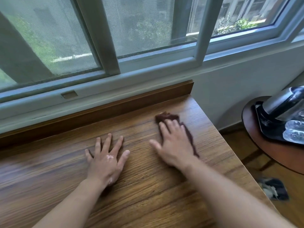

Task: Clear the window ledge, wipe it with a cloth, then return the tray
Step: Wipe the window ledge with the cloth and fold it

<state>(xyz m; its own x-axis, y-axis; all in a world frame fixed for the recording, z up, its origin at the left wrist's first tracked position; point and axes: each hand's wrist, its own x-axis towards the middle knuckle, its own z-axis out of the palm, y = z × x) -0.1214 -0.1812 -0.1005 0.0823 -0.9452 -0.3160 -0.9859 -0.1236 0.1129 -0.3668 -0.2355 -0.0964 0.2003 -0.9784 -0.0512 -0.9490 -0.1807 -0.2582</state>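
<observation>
The wooden window ledge (148,186) runs under the window and fills the lower part of the view. A dark brown cloth (166,116) lies on it near the right end. My right hand (174,143) lies flat on top of the cloth, pressing it against the wood with fingers together. My left hand (105,160) rests flat on the bare ledge to the left, fingers spread, holding nothing. A black tray (264,124) sits on a round wooden table (256,145) at the right, carrying a metal kettle (283,102) and plastic bottles (294,134).
A raised wooden strip (115,106) borders the ledge's back edge below the sliding window frame (131,61). The ledge's right edge drops to a wooden floor, where a dark patterned item (274,188) lies.
</observation>
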